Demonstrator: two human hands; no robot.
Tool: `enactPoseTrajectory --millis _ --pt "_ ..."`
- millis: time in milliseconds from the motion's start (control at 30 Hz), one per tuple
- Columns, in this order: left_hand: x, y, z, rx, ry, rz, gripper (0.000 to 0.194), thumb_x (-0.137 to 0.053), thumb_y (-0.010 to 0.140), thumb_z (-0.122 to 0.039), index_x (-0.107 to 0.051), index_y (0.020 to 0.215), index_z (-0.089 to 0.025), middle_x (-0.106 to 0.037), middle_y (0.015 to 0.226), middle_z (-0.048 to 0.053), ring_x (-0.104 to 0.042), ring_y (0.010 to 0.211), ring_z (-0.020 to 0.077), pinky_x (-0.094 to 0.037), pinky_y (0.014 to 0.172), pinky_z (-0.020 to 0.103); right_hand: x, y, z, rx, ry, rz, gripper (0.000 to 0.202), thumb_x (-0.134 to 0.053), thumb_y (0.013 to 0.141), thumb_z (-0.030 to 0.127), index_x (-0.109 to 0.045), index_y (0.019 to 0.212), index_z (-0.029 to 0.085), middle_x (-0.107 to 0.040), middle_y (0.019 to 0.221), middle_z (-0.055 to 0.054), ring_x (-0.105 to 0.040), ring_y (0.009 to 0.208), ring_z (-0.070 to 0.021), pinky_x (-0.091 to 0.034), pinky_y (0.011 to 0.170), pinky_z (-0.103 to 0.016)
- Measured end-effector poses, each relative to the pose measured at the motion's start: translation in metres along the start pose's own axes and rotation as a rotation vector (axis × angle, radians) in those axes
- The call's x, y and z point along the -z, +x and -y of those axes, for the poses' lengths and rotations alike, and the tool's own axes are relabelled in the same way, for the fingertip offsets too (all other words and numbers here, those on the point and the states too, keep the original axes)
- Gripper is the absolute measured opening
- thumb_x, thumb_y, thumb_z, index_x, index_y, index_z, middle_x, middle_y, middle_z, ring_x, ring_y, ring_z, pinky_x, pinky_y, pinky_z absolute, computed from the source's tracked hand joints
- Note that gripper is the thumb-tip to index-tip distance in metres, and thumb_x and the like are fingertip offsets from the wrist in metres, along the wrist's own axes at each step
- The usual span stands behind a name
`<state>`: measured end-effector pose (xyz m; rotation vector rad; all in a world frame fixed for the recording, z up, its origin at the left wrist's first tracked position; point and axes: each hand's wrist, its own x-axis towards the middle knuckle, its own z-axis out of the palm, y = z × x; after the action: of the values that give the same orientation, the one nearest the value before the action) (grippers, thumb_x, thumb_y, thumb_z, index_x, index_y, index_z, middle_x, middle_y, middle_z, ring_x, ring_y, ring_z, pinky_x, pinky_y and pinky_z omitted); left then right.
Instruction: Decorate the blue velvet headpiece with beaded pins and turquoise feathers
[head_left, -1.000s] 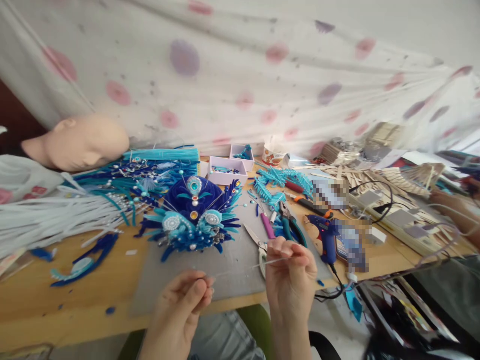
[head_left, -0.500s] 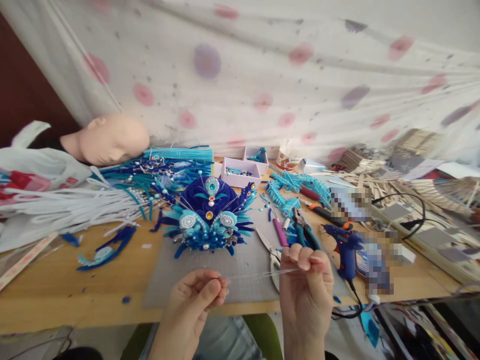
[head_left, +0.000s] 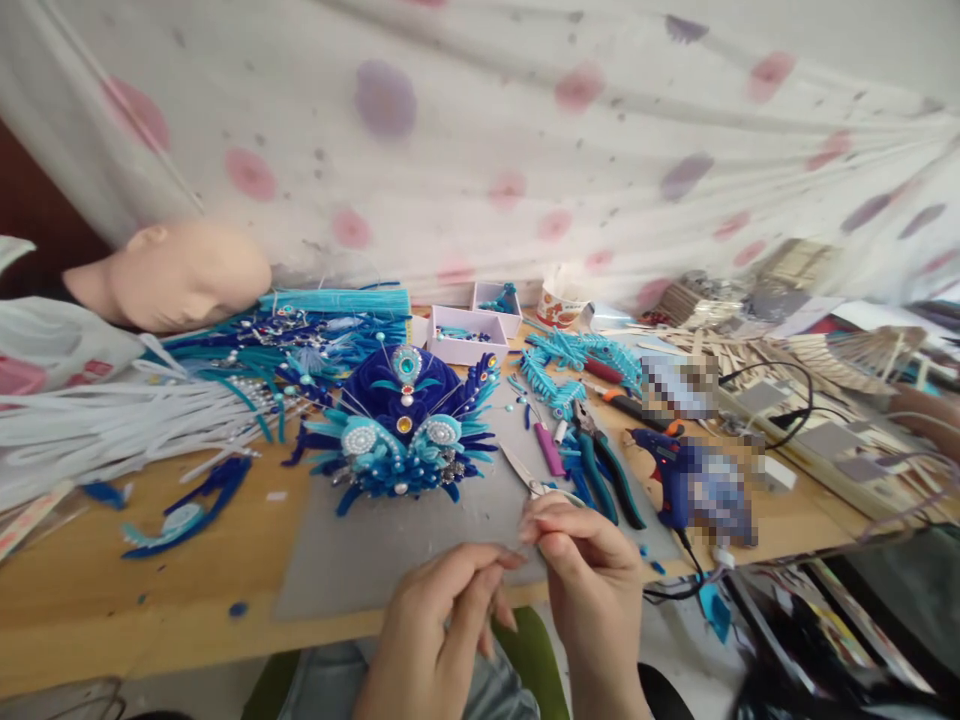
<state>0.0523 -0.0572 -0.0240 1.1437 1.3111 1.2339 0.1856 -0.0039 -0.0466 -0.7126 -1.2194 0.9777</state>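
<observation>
Low over the front of the grey mat [head_left: 330, 565], my left hand [head_left: 450, 615] has thumb and index finger pinched together. Close on its right, my right hand [head_left: 592, 580] is also closed in a pinch, the fingertips of both nearly meeting. The thin clear thread stretched between them half a second ago hardly shows now; the fingers hide it. Behind my hands on the mat stands a blue beaded headdress [head_left: 405, 400] with pearls, gems and turquoise petals. A pair of scissors [head_left: 519, 464] lies just beyond my right hand, partly covered by it.
Right of the mat lie pliers [head_left: 596, 460], a purple-handled tool [head_left: 550, 450] and a blue glue gun [head_left: 671, 480] with its cord. A power strip [head_left: 847, 450] is farther right. At the back stand small boxes [head_left: 465, 345]; a mannequin head [head_left: 180, 275] lies left, behind white strips [head_left: 135, 430].
My hands have come together from well apart, the left moving right and the right moving slightly left. The thread no longer shows taut between them. The camera view has shifted a little rightward.
</observation>
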Motion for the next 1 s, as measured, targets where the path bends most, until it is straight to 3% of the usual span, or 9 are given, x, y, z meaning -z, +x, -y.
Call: enactPoseTrajectory --millis 100,167,233,400,600,700,767,867,1000 --pt "-0.002 0.008 0.009 0.104 -0.121 -0.049 0.029 -0.059 0.090 -0.042 -0.078 0.088 -0.020 -0.056 0.056 -0.003 -0.044 0.044 0.0092 -0.036 0.046 0.020 0.028 0.000 0.005 -0.114 -0.327 -0.128 0.008 -0.078 0.082 0.031 -0.082 0.089 0.027 -0.079 0.076 -0.003 -0.073 0.070 -0.0200 -0.059 0.066 -0.030" --pt "-0.001 0.014 0.016 0.174 -0.228 -0.032 0.032 -0.061 0.089 -0.046 -0.076 0.090 -0.018 -0.051 0.055 -0.005 -0.045 0.044 0.0081 -0.036 0.045 0.019 0.043 -0.001 0.008 -0.139 -0.542 -0.205 0.011 -0.078 0.081 0.033 -0.082 0.088 0.026 -0.080 0.080 -0.004 -0.074 0.073 -0.0205 -0.058 0.069 -0.029" --pt "-0.001 0.019 0.023 0.213 -0.308 0.017 0.036 -0.062 0.088 -0.051 -0.075 0.092 -0.017 -0.052 0.056 -0.005 -0.049 0.043 0.0081 -0.036 0.043 0.018 0.047 -0.004 0.012 -0.116 -0.682 -0.175 0.011 -0.076 0.082 0.034 -0.081 0.087 0.025 -0.080 0.085 -0.004 -0.074 0.079 -0.0202 -0.057 0.073 -0.027" --pt "-0.004 0.021 0.035 0.228 -0.386 0.002 0.037 -0.068 0.083 -0.053 -0.076 0.093 -0.018 -0.065 0.071 0.001 -0.062 0.055 0.0144 -0.051 0.047 0.023 0.018 -0.015 0.019 -0.194 -0.626 0.124 0.013 -0.068 0.088 0.032 -0.077 0.086 0.022 -0.074 0.072 -0.002 -0.068 0.063 -0.0146 -0.052 0.057 -0.021" --pt "-0.001 0.021 0.034 0.005 -0.223 -0.105 0.025 -0.064 0.090 -0.041 -0.081 0.090 -0.022 -0.071 0.091 0.005 -0.065 0.078 0.0167 -0.055 0.072 0.025 -0.007 -0.013 0.017 -0.265 -0.591 0.149 0.016 -0.068 0.087 0.033 -0.068 0.078 0.019 -0.065 0.064 0.001 -0.057 0.056 -0.0116 -0.045 0.052 -0.019" --pt "0.001 0.024 0.035 -0.055 -0.261 -0.153 0.022 -0.067 0.087 -0.040 -0.082 0.086 -0.024 -0.072 0.105 0.007 -0.065 0.107 0.0224 -0.052 0.091 0.027 -0.011 -0.010 0.018 -0.320 -0.557 0.292 0.019 -0.066 0.088 0.033 -0.068 0.075 0.019 -0.065 0.066 0.000 -0.055 0.059 -0.0118 -0.044 0.056 -0.021" --pt "0.001 0.025 0.036 -0.008 -0.314 -0.163 0.024 -0.068 0.086 -0.044 -0.080 0.087 -0.023 -0.074 0.104 0.007 -0.066 0.106 0.0224 -0.051 0.091 0.028 -0.010 -0.011 0.020 -0.405 -0.518 0.383 0.023 -0.065 0.089 0.036 -0.066 0.074 0.018 -0.061 0.063 0.001 -0.052 0.057 -0.0118 -0.043 0.055 -0.022" --pt "0.000 0.026 0.039 0.103 -0.437 -0.134 0.028 -0.069 0.086 -0.049 -0.077 0.088 -0.022 -0.074 0.084 0.004 -0.069 0.089 0.0197 -0.051 0.086 0.028 0.007 -0.013 0.021 -0.457 -0.570 0.352 0.030 -0.061 0.091 0.046 -0.064 0.078 0.019 -0.056 0.060 0.002 -0.051 0.055 -0.0134 -0.040 0.053 -0.025" --pt "-0.002 0.025 0.037 0.182 -0.594 -0.067 0.031 -0.072 0.084 -0.051 -0.074 0.085 -0.020 -0.066 0.068 -0.002 -0.066 0.075 0.0158 -0.051 0.082 0.027 0.049 -0.007 0.013 -0.348 -1.028 0.156 0.030 -0.057 0.091 0.049 -0.066 0.085 0.020 -0.065 0.075 -0.005 -0.059 0.068 -0.0221 -0.044 0.063 -0.033"
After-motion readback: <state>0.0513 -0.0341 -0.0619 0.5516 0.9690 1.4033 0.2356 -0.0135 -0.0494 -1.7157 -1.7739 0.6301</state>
